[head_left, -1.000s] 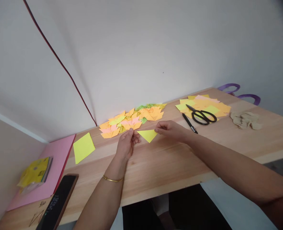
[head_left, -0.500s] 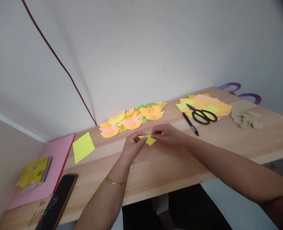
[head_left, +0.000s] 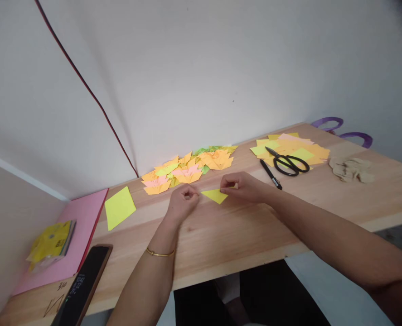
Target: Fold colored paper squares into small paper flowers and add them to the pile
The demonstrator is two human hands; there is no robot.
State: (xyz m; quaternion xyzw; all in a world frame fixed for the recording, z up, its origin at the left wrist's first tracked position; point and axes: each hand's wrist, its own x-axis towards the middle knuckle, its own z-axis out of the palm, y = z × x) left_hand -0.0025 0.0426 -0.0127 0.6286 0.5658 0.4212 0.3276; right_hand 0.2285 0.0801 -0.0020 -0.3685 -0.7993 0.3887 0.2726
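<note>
A yellow paper triangle lies flat on the wooden table, point toward me. My right hand rests on its right corner, fingers pressed together on the paper. My left hand sits just left of the triangle's left tip with its fingers curled into a loose fist; I see nothing inside it. A gold bangle is on my left wrist.
Folded orange, pink and green paper shapes lie along the wall. Black scissors rest on a stack of paper squares, a black pen beside them. A yellow-green square, pink sheet, phone, crumpled beige cloth.
The triangle, held up between both hands a second ago, was folded or turned and now lies flat on the table. My left hand has drawn back from its tip.
</note>
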